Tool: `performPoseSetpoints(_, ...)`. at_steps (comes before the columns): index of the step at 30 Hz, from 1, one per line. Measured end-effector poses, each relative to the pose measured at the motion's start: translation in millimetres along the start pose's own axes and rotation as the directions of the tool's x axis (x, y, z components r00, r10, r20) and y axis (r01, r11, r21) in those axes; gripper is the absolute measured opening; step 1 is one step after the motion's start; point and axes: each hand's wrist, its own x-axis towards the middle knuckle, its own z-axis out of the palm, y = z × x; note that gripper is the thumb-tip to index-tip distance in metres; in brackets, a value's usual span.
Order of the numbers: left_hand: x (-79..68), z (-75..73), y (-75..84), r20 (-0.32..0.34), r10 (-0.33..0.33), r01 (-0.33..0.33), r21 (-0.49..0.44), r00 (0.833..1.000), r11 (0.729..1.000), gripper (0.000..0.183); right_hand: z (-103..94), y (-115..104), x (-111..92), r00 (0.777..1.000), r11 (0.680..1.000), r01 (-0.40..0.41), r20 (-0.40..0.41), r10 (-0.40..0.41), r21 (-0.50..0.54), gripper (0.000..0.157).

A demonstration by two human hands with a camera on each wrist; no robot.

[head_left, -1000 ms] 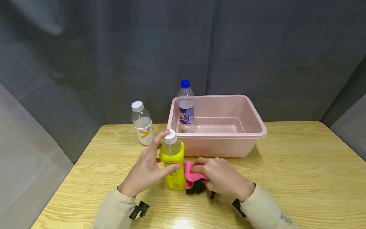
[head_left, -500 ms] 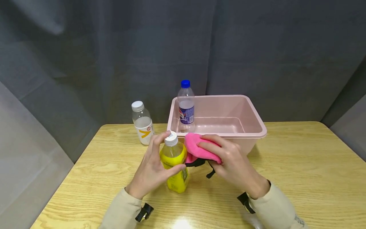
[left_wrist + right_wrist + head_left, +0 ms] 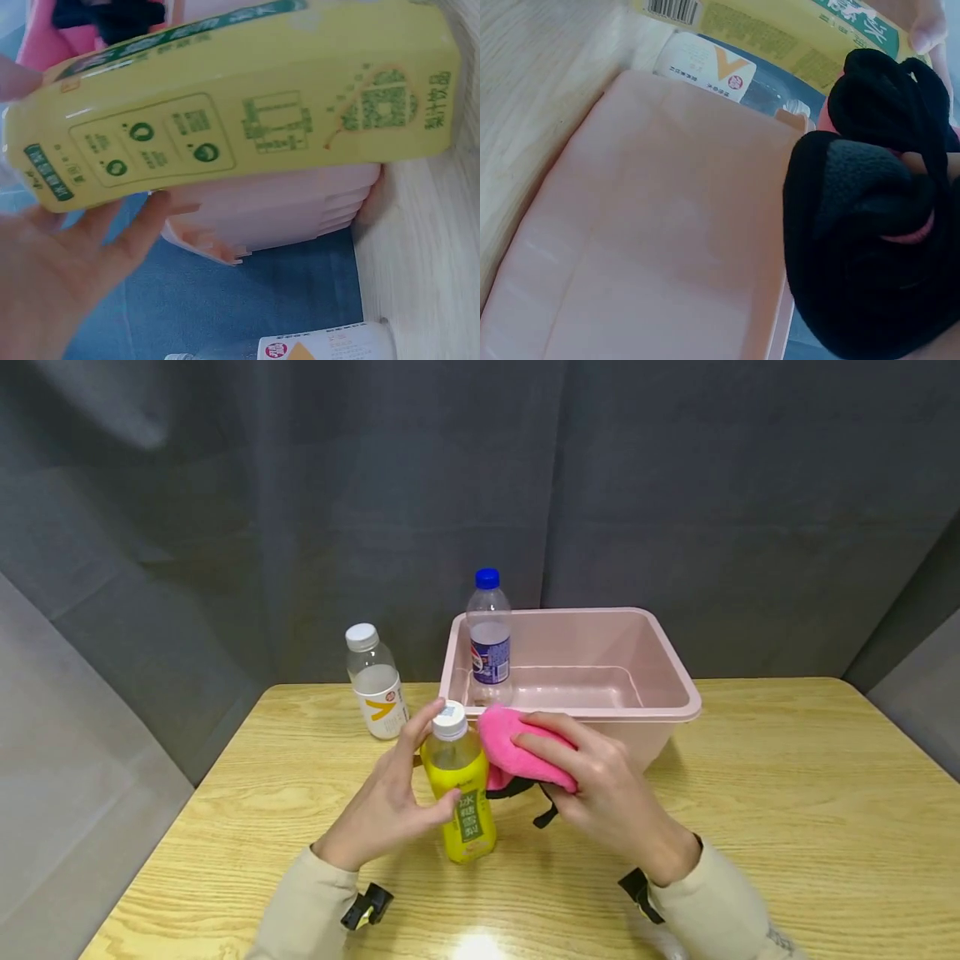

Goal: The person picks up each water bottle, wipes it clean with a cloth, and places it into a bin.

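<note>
In the head view a yellow-labelled drink bottle (image 3: pixel 474 827) with a white cap stands slightly tilted near the table's middle. My left hand (image 3: pixel 386 818) holds it, forefinger up at the cap and thumb in front. Fingers show along the underside of the yellow label (image 3: pixel 247 112) in the left wrist view. My right hand (image 3: pixel 611 793) grips a fluffy pink cloth (image 3: pixel 525 747) with a black side, pressed against the bottle's right shoulder. From the right wrist, that cloth's black side (image 3: pixel 862 240) and a dangling strap show.
Behind the hands sits a pink plastic tub (image 3: pixel 570 714), with a blue-capped bottle (image 3: pixel 490 656) upright in its left end. Left of the tub stands a white-capped clear bottle (image 3: pixel 381 706). A dark curtain (image 3: pixel 405 485) hangs beyond the wooden table (image 3: pixel 787 793).
My right hand has raised the cloth from low beside the bottle to its shoulder. The bottle has turned, bringing its green label panel to the front. My left hand keeps its place around it.
</note>
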Motion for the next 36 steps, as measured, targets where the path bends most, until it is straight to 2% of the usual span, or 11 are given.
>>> performPoseSetpoints(4,-1.0,-4.1,-0.6,0.001,-0.031,0.031,-0.008,1.000,0.999,0.094,5.4,-0.6,-3.4,0.996,0.999,-0.022,0.089,0.025,-0.030,0.056)
performPoseSetpoints(8,-2.9,-8.1,-0.9,0.013,-0.071,0.071,0.025,0.997,0.997,0.095,12.7,0.4,-7.8,0.969,0.997,-0.050,0.240,0.061,-0.051,0.054)
performPoseSetpoints(11,-3.7,-9.4,-0.7,0.035,-0.084,0.082,0.044,0.996,0.996,0.097,19.3,1.6,-13.6,0.917,0.996,-0.064,0.389,0.085,-0.067,0.050)
performPoseSetpoints(15,-3.3,-9.1,0.5,0.052,-0.087,0.085,0.043,0.995,0.995,0.098,26.4,3.8,-23.0,0.818,0.993,-0.095,0.564,0.115,-0.065,0.045)
performPoseSetpoints(16,-3.0,-9.0,0.7,0.055,-0.087,0.085,0.042,0.995,0.996,0.098,27.2,4.4,-24.6,0.801,0.993,-0.105,0.586,0.120,-0.060,0.045)
performPoseSetpoints(18,-2.5,-8.7,1.2,0.059,-0.083,0.081,0.042,0.995,0.996,0.098,28.3,6.0,-26.8,0.786,0.992,-0.111,0.606,0.120,-0.053,0.045)
performPoseSetpoints(25,-2.7,-7.6,1.0,0.057,-0.094,0.092,0.046,0.994,0.995,0.098,27.4,6.9,-26.9,0.799,0.995,-0.085,0.592,0.103,-0.058,0.043)
performPoseSetpoints(29,-3.3,-7.4,0.8,0.057,-0.098,0.096,0.047,0.994,0.994,0.097,24.5,5.1,-23.3,0.819,0.994,-0.065,0.564,0.101,-0.083,0.043)
performPoseSetpoints(32,-2.8,-7.9,1.0,0.062,-0.098,0.095,0.044,0.993,0.995,0.098,19.5,2.8,-18.5,0.856,0.993,-0.069,0.505,0.107,-0.095,0.045)
performPoseSetpoints(36,-2.0,-8.9,1.4,0.071,-0.098,0.096,0.030,0.993,0.995,0.098,11.5,-0.6,-10.9,0.933,0.995,-0.077,0.347,0.095,-0.064,0.054)
